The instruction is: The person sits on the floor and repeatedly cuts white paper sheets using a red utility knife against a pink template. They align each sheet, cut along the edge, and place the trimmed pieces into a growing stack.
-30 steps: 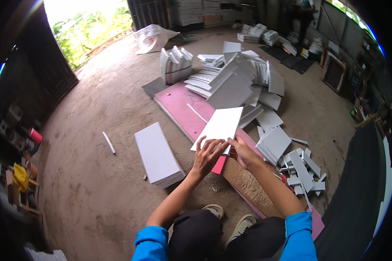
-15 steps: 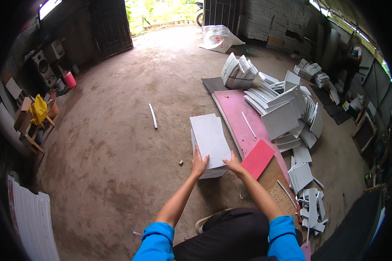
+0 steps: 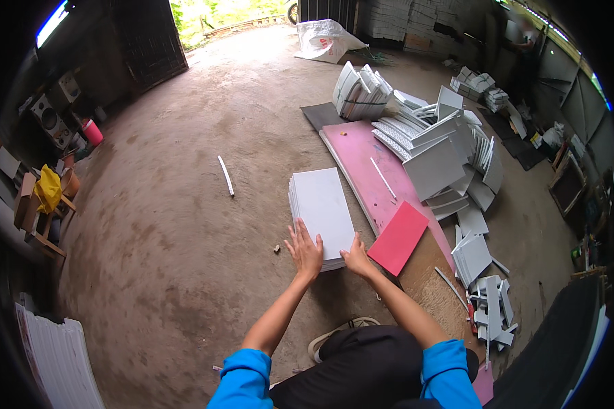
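Observation:
A stack of white rectangular boards point(image 3: 324, 208) stands on the floor in front of me, its left edges slightly staggered. My left hand point(image 3: 305, 253) lies against the stack's near left side, fingers spread and thumb at the top board's edge. At the near right corner is my right hand point(image 3: 357, 258), thumb and forefinger apart along the edge, the other fingers partly hidden. Just right of it, a red rectangular board point(image 3: 399, 238) lies across a pink sheet point(image 3: 348, 143) and a brown board point(image 3: 426, 290).
Curved white pieces point(image 3: 433, 167) are heaped at right, beyond white offcuts point(image 3: 492, 310). A tied bundle point(image 3: 361, 92) and a white sack point(image 3: 324, 41) stand farther back. A thin white strip point(image 3: 226, 176) lies on the floor at left. Another person point(image 3: 522, 51) is at far right.
The top of the stack, askew before, now shows one even rectangle. My left fingers have spread along its side, and my right hand has shifted against the corner. The whole view has tilted slightly.

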### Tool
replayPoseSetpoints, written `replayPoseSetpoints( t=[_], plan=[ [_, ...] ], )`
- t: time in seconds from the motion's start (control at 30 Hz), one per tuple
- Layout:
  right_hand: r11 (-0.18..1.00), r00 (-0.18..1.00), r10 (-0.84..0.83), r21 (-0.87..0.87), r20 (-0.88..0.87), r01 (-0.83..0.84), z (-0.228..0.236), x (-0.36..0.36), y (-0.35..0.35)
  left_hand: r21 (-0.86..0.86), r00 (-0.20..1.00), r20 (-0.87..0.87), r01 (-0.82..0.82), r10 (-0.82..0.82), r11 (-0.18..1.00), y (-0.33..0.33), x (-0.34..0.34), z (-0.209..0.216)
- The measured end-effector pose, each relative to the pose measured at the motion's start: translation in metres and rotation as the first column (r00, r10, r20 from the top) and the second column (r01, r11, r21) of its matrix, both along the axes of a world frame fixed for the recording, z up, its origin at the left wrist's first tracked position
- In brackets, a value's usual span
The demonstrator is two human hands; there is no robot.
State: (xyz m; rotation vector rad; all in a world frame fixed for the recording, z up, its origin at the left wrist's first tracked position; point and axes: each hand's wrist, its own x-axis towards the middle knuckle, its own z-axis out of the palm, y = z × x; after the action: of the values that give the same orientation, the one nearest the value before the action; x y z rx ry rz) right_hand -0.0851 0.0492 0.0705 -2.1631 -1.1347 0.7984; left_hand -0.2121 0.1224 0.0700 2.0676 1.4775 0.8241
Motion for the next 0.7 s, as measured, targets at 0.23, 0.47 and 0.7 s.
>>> replayPoseSetpoints(
  t=[0.23, 0.47, 0.7],
  plan=[
    [0.995, 0.998, 0.037, 0.093, 0.046, -0.041, 0.029, 0.089, -0.056, 0.322, 0.951, -0.150, 0.307, -0.272, 0.896, -0.052, 0.060, 0.062],
    [0.977, 0.992, -0.078, -0.191, 0.096, 0.095, 0.000, 0.236, -0.237, 0.040, 0.541, -0.264, 0.834, -0.799, 0.551, -0.108, 0.205, 0.019],
    [0.524, 0.529, -0.848, 0.097, -0.033, 0.846, -0.093, 0.324, -0.355, 0.012, 0.268, -0.011, 0.963, -0.963, 0.268, -0.159, 0.378, -0.048]
  ],
)
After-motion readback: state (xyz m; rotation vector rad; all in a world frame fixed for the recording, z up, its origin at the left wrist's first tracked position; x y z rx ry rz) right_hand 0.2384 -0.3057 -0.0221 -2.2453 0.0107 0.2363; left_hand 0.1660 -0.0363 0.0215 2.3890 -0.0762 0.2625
